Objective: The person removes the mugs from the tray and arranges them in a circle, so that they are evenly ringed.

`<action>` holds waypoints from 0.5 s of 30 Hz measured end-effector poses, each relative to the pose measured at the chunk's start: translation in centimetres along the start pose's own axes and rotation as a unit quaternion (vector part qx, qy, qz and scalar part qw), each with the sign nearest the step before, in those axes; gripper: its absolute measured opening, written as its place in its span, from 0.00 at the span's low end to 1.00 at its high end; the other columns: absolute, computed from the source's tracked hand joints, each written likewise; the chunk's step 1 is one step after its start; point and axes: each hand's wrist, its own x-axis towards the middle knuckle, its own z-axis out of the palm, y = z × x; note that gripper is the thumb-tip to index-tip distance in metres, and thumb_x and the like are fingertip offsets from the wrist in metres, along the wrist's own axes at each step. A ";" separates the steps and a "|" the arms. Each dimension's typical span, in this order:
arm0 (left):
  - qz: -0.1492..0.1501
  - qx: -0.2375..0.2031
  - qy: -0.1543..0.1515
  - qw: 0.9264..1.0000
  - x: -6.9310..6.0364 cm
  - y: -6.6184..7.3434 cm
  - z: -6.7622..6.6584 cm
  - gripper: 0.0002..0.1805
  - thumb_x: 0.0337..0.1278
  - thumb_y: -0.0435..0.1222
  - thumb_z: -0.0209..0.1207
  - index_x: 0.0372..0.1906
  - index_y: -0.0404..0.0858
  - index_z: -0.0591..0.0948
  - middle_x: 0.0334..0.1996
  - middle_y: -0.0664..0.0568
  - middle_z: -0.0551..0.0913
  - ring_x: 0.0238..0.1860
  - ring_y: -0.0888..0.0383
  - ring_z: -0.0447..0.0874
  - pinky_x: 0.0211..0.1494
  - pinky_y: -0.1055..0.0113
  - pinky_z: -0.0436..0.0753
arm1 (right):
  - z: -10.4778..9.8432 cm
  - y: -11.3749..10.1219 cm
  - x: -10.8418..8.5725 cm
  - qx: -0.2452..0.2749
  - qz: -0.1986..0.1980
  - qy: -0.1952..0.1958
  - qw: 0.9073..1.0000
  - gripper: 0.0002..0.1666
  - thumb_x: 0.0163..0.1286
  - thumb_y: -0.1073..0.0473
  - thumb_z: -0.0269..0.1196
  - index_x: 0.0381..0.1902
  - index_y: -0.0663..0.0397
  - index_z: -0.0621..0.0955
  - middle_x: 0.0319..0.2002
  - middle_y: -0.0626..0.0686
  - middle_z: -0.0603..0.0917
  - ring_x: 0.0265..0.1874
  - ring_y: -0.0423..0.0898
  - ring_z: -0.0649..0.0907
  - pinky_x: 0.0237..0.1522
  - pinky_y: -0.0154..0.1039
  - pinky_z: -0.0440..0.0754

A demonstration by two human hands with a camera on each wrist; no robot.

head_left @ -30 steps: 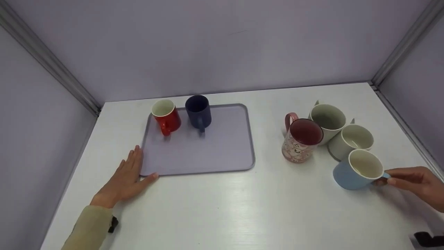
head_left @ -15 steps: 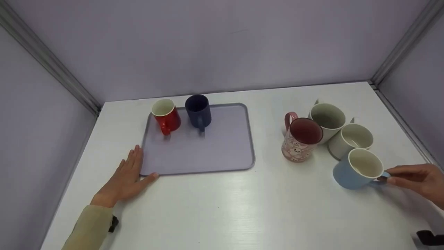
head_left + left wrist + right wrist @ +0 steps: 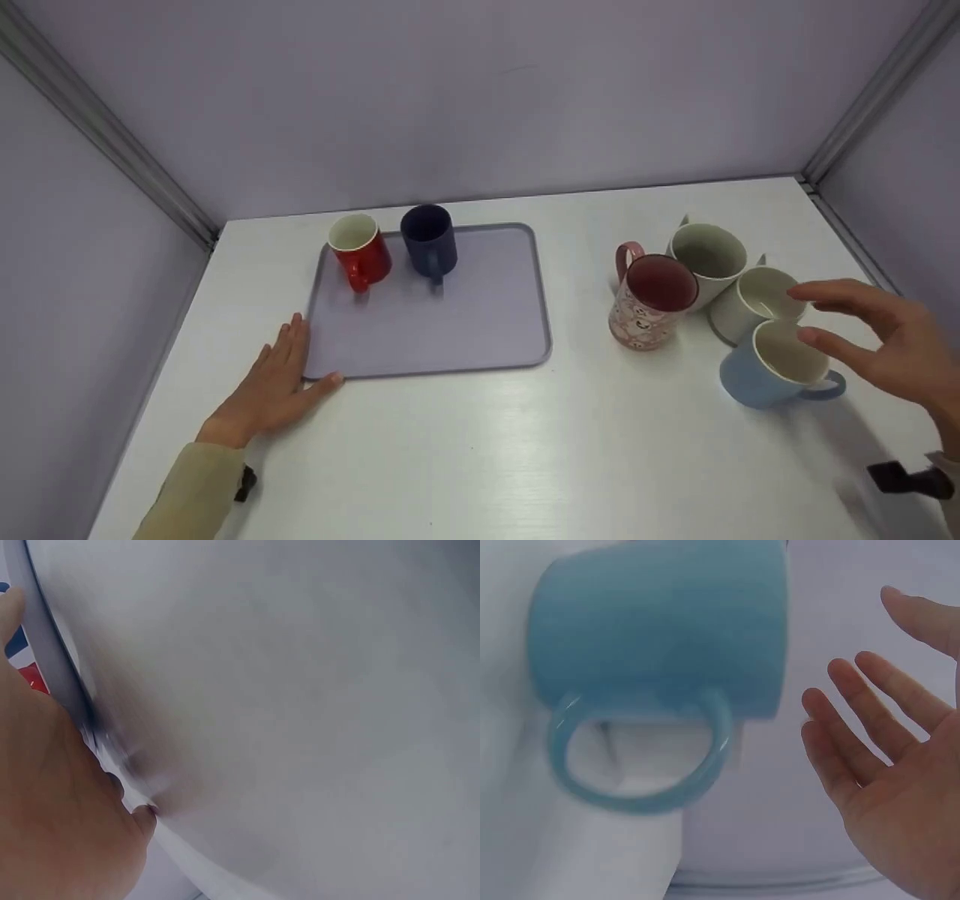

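Observation:
My left hand (image 3: 266, 390) lies flat at the near left corner of the lilac tray (image 3: 427, 341), its fingers along the left edge and the thumb touching the front edge. A red mug (image 3: 366, 262) and a navy mug (image 3: 430, 244) stand upright at the tray's back left. On the right, my right hand (image 3: 892, 337) hovers above the light blue mug (image 3: 757, 379), fingers spread from the thumb and holding nothing. The right wrist view shows that hand apart from the blue mug's handle (image 3: 637, 802).
Beside the blue mug stand two off-white mugs (image 3: 709, 255) and a pink patterned mug (image 3: 646, 319), close together. The white table (image 3: 480, 450) meets a pale wall (image 3: 480, 105) behind, with side panels left and right.
My right hand has let go of the blue mug's handle and risen up above the mug. The mug stays where it was. My left hand has not moved.

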 end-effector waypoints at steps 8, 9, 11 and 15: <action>-0.004 -0.004 -0.003 1.000 0.1 0.3 -0.2 0.63 0.72 0.71 0.51 0.86 0.31 0.36 0.88 0.37 0.34 0.88 0.35 0.31 0.86 0.32 0.38 | 4.7 -6.2 7.4 -0.027 -0.092 -0.047 0.994 0.40 0.47 0.78 0.80 0.61 0.61 0.86 0.56 0.48 0.89 0.56 0.32 0.85 0.59 0.21 0.78; -0.005 -0.002 -0.003 1.000 0.0 0.3 -0.1 0.63 0.72 0.71 0.50 0.86 0.31 0.36 0.88 0.37 0.34 0.88 0.35 0.31 0.86 0.32 0.38 | 5.4 -7.0 8.4 -0.027 -0.097 -0.059 0.993 0.40 0.49 0.76 0.81 0.62 0.58 0.85 0.56 0.48 0.89 0.56 0.32 0.86 0.59 0.21 0.79; -0.007 0.001 -0.002 1.000 0.0 0.2 -0.1 0.63 0.72 0.71 0.50 0.86 0.31 0.36 0.88 0.37 0.33 0.88 0.35 0.31 0.86 0.31 0.38 | 6.9 -8.4 10.2 -0.028 -0.102 -0.081 0.991 0.38 0.54 0.72 0.81 0.65 0.54 0.85 0.57 0.48 0.88 0.55 0.33 0.86 0.57 0.21 0.81; -0.011 0.004 0.003 1.000 -0.2 -0.2 0.0 0.63 0.72 0.71 0.49 0.87 0.32 0.36 0.88 0.38 0.33 0.88 0.35 0.31 0.86 0.31 0.39 | 10.3 -10.2 13.5 -0.036 -0.089 -0.103 0.990 0.32 0.63 0.62 0.79 0.65 0.53 0.84 0.58 0.49 0.89 0.49 0.40 0.87 0.50 0.25 0.86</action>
